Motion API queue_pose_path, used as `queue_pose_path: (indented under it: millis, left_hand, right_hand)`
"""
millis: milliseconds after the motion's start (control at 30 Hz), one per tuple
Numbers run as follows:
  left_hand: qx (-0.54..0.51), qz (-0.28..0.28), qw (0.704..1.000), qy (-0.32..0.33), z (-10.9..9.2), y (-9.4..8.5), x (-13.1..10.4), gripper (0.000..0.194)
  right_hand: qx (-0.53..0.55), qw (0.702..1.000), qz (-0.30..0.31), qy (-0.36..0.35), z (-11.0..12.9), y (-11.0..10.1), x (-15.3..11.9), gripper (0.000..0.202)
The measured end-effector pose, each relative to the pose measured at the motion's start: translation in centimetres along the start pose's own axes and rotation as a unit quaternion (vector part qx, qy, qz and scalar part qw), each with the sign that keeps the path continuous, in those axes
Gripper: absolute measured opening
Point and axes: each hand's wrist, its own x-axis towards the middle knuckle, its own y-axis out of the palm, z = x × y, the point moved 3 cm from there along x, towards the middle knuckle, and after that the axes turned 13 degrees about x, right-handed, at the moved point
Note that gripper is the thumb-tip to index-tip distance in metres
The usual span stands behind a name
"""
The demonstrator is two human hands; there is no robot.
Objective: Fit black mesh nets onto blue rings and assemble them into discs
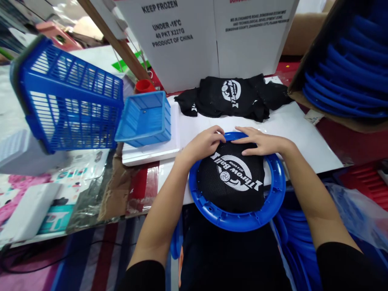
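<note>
A blue plastic ring lies tilted at the table's front edge, partly over the person's lap. Inside it is a black mesh fabric disc with a white "Throw Ball" print; on the right a gap shows between fabric and ring. My left hand is at the ring's upper left, its fingers bent together on the fabric's edge. Across the upper right rests my right hand, fingers spread over the ring and fabric. More black printed fabric pieces lie in a pile behind the ring.
A small blue bin and a tall blue basket stand at the left. White cartons rise at the back. On the right, a box holds stacked blue rings; more blue rings are below the table edge.
</note>
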Motion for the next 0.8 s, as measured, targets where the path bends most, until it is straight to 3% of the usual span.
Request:
queue_pose_path:
  millis: [233, 600, 800]
  left_hand:
    - [0.038, 0.003, 0.998, 0.043, -2.1, 0.5, 0.2, 0.023]
    - [0.030, 0.005, 0.998, 0.051, -1.4, 1.2, 0.2, 0.022]
    - [0.065, 0.047, 0.997, 0.014, -1.5, 2.2, 0.4, 0.020]
  right_hand:
    - [-0.009, 1.000, 0.004, 0.021, -0.2, 0.4, 0.2, 0.052]
    - [0.034, 0.999, -0.015, 0.006, 0.0, 0.2, 0.4, 0.032]
    - [0.041, 0.999, -0.015, 0.001, -0.1, 0.0, 0.5, 0.028]
